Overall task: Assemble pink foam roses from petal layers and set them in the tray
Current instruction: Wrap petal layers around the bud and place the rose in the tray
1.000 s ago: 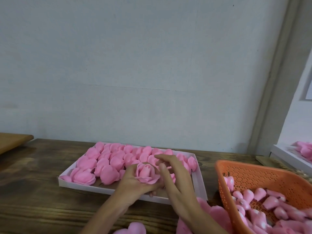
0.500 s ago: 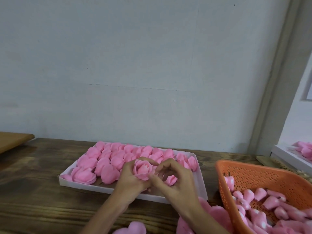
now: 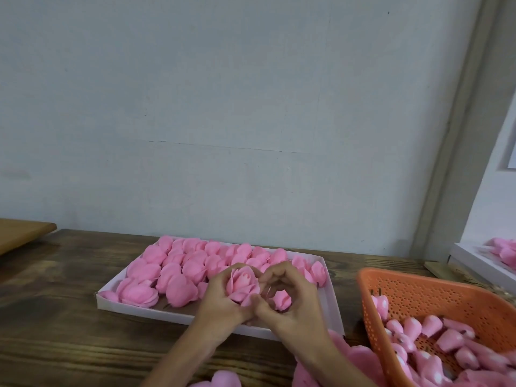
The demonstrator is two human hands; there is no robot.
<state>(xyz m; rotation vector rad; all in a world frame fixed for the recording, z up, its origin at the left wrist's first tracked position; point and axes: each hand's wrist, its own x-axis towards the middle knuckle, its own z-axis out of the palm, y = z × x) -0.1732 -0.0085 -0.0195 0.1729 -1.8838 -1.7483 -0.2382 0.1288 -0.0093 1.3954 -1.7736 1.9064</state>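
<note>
Left hand (image 3: 223,301), right hand (image 3: 293,303) around rose (image 3: 242,284)

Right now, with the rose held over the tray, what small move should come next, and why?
Probably lower the rose into the bare patch near the front of the tray: it looks fully layered, the left hand grips its base, and the right hand curls beside it.
</note>
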